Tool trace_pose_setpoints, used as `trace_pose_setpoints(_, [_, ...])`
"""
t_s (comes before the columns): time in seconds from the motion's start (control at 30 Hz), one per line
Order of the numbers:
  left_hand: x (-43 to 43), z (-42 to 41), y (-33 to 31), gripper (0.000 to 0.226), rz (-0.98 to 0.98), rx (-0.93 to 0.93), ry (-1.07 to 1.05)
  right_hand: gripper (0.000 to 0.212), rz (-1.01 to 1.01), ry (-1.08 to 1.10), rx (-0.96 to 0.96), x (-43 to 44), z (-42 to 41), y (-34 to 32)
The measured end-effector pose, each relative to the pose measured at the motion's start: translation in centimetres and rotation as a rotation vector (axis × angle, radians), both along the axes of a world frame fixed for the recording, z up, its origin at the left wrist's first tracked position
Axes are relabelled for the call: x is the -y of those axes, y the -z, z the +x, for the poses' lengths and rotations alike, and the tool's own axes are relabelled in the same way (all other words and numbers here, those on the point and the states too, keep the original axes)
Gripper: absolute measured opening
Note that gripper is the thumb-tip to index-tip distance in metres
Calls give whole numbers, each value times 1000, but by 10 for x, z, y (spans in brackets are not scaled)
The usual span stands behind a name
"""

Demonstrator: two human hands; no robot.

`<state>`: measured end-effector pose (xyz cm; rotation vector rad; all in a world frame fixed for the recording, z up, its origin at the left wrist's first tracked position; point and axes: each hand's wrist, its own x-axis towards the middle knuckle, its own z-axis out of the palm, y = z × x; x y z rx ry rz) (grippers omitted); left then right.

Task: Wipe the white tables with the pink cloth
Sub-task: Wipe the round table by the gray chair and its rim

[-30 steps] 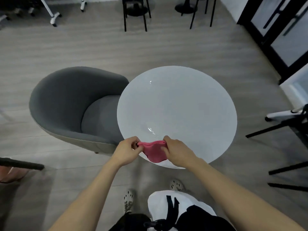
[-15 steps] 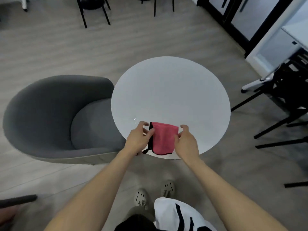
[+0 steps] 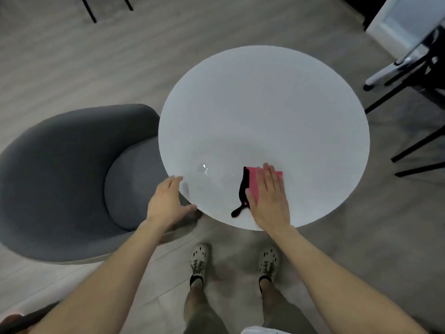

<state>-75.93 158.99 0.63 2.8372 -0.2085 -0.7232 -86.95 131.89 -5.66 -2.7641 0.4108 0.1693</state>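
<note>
Since earlier, left hand point(image 3: 168, 201) released; right hand point(image 3: 269, 196) lies flat, pressing soft, limp pink cloth point(image 3: 252, 186) at desk's point(image 3: 265, 104) five o'clock.

Looks like an office lounge or café-type spot to me: a small round white table point(image 3: 265, 104), a grey tub chair point(image 3: 60, 177) on its left, pale wood-look flooring point(image 3: 84, 68), and black metal chair legs point(image 3: 409, 145) off right.

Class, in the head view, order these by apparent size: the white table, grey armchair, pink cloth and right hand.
1. White table and grey armchair: too alike to rank, chair partly hidden.
2. Right hand.
3. Pink cloth, mostly covered by that hand.
</note>
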Motion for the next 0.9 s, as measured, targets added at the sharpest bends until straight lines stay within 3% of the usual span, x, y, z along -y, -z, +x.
trace_pose_setpoints(0.17, [-1,91,16,148,175,-4,268,66,-85,16,-69,0,16,28])
trace_pose_setpoints(0.27, [-6,137,26,154,271,42,370,66,-166,78,-68,-4,10,41])
trace_pose_setpoints(0.4, [-8,156,35,158,251,28,454,66,-176,219,-58,-16,1,36])
trace_pose_setpoints(0.57, [-11,153,36,160,152,-18,419,76,-240,598,-60,-63,72,29])
trace_pose_setpoints(0.73, [-21,154,38,161,98,-53,404,72,-136,186,113,-142,186,37])
trace_pose_setpoints(0.9, [-21,152,34,158,90,-54,420,66,-182,120,114,-106,87,41])
